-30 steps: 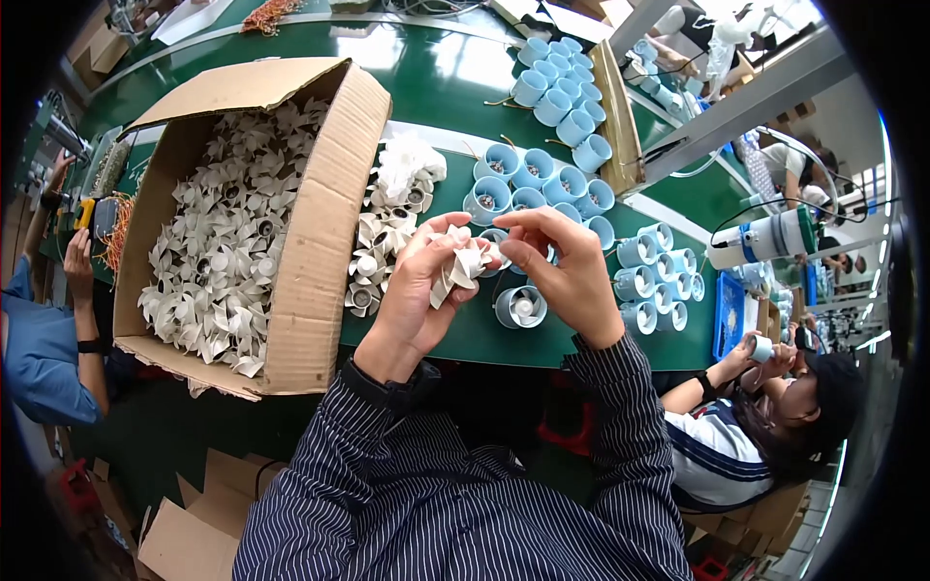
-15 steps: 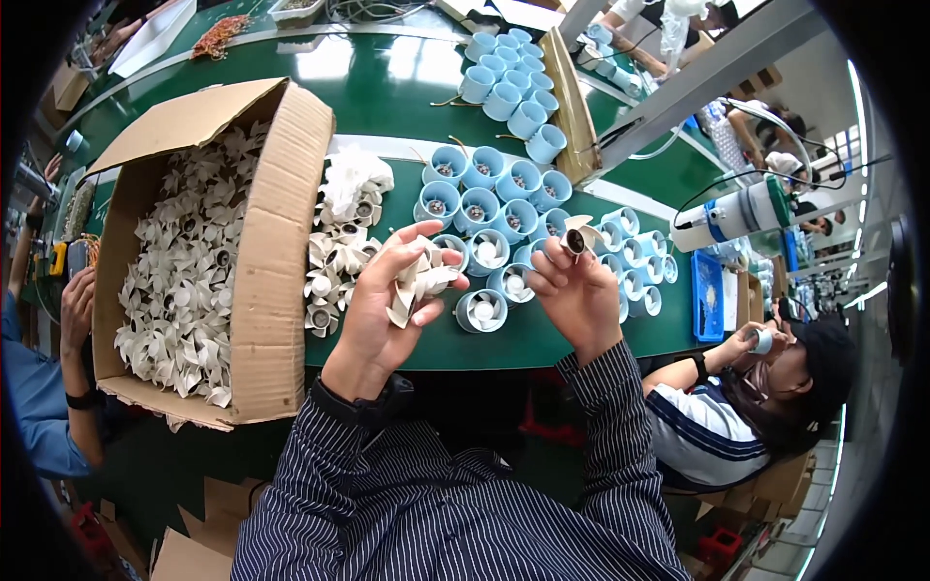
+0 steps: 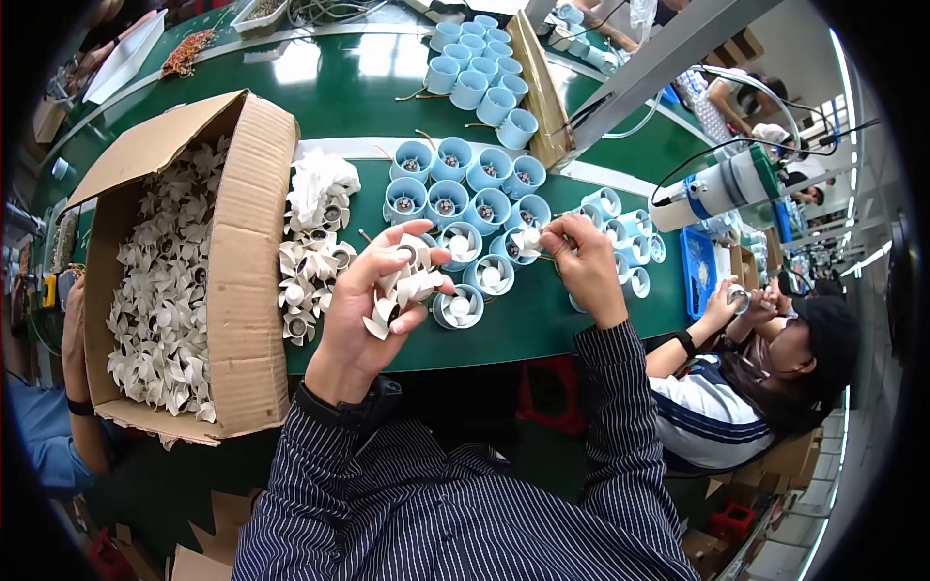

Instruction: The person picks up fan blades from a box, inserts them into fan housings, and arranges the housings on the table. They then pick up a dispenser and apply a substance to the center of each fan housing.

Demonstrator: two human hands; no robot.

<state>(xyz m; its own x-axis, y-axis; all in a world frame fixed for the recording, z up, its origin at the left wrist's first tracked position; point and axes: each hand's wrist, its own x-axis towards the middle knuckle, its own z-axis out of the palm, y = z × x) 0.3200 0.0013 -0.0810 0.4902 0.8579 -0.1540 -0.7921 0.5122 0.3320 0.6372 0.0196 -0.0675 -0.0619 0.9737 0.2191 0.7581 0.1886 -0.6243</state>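
Several small white fan impellers (image 3: 413,281) lie bunched in my left hand (image 3: 343,315), its fingers curled around them. My right hand (image 3: 593,271) pinches one white impeller (image 3: 526,240) at the mouth of a light-blue round housing (image 3: 514,258); whether it touches the housing I cannot tell. Around it stand blue housings in rows. Those farther back, such as one housing (image 3: 404,198), show a motor-like part inside. Nearer ones, like another housing (image 3: 458,308), have a white impeller inside. A loose pile of impellers (image 3: 312,269) rests left of my left hand.
A large cardboard box (image 3: 254,281) full of white impellers stands on its side at left. More blue housings (image 3: 470,89) stand at the back beside a wooden board (image 3: 541,97). At right are a blue tray (image 3: 697,271) and a seated co-worker (image 3: 727,407) holding a part.
My right hand has turned over and lowered its impeller leftward to a housing. My left hand still holds its bunch. The view has shifted slightly, and the co-worker's hands have moved.
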